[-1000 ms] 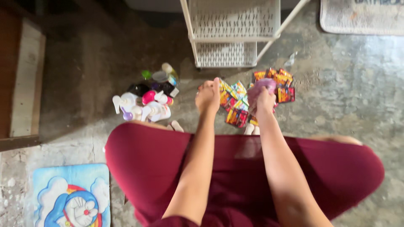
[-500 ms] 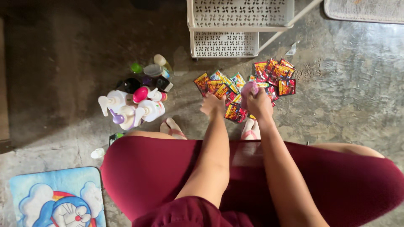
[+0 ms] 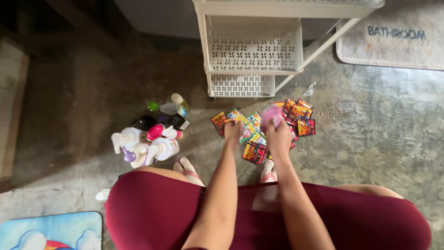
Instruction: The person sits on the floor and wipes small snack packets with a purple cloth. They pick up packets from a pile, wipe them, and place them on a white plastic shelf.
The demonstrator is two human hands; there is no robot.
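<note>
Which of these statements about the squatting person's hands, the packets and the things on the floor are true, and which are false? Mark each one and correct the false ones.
1. The right hand grips a pink cloth. True.
2. The left hand is over the sachets spread on the floor. True.
3. The sachets lie inside the white rack. False: they lie on the concrete floor in front of it.
4. The pump bottles stand to the right of the sachets. False: they stand to the left.
5. A grey mat lies at the upper right. True.
</note>
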